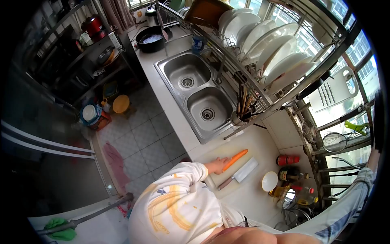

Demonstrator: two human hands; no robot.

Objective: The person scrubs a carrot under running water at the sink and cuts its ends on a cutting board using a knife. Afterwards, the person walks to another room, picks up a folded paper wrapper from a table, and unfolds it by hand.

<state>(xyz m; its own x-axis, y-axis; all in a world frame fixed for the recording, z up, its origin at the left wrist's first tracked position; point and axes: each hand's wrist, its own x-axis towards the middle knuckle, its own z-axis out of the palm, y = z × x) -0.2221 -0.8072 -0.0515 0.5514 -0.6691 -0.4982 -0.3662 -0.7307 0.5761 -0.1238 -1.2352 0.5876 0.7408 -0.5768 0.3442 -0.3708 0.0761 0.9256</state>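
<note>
My left hand (219,165) grips the near end of an orange carrot (236,159), its fingers curled around it. The carrot lies on a pale cutting board (209,155) on the counter. Just to its right rests a cleaver (246,169) with a broad blade and a brownish handle, untouched by that hand. On the right side, a pale sleeve with blue markings (345,219) stretches up toward the hanging utensils. My right hand (372,157) is at the dark edge of the view; its fingers cannot be made out.
A double sink (187,96) lies beyond the board. Above it, a metal rack (227,57) holds several plates. A white bowl (269,181), a red container (287,160) and several bottles stand right of the cleaver. A black pan (150,39) sits at the counter's far end.
</note>
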